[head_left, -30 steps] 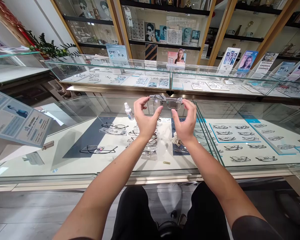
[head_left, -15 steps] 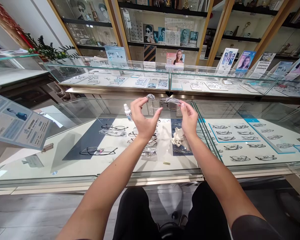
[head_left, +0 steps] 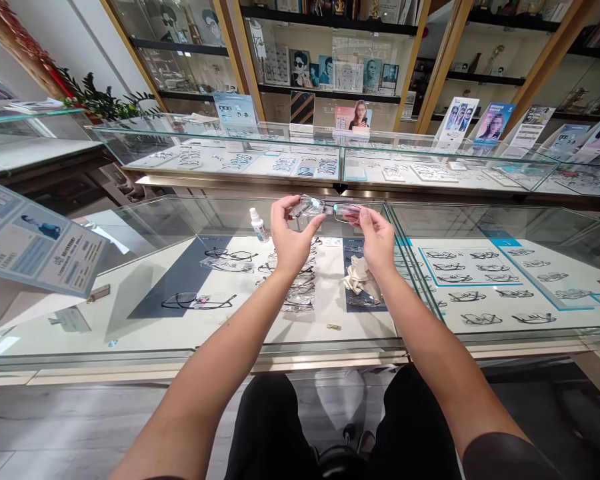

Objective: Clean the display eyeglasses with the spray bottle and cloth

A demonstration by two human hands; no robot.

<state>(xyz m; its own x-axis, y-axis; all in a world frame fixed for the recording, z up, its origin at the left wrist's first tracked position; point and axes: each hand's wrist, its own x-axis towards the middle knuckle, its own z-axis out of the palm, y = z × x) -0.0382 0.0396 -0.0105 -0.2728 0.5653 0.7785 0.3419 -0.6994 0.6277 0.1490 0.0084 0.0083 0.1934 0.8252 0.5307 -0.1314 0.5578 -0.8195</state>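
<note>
A pair of thin-rimmed eyeglasses (head_left: 347, 213) is held up above the glass counter, between both hands. My left hand (head_left: 293, 237) is closed on its left side, thumb against the lens edge and fingers behind. My right hand (head_left: 377, 235) pinches the right side of the frame between thumb and fingers. Light reflects off the lenses. Below the right hand, a crumpled beige cloth (head_left: 357, 275) lies on the counter. A white spray bottle (head_left: 259, 225) stands left of my left hand.
Rows of eyeglasses (head_left: 300, 287) show under the glass counter (head_left: 220, 352). A small gold-coloured piece (head_left: 333, 327) lies near the front. A printed sign (head_left: 40, 233) stands at left. Behind is another display case (head_left: 290, 137) with upright cards, then shelves (head_left: 330, 93).
The eyeglasses have tilted in my hands, so the lenses now catch reflections. My left hand has shifted slightly to the right. The cloth and bottle stay in place.
</note>
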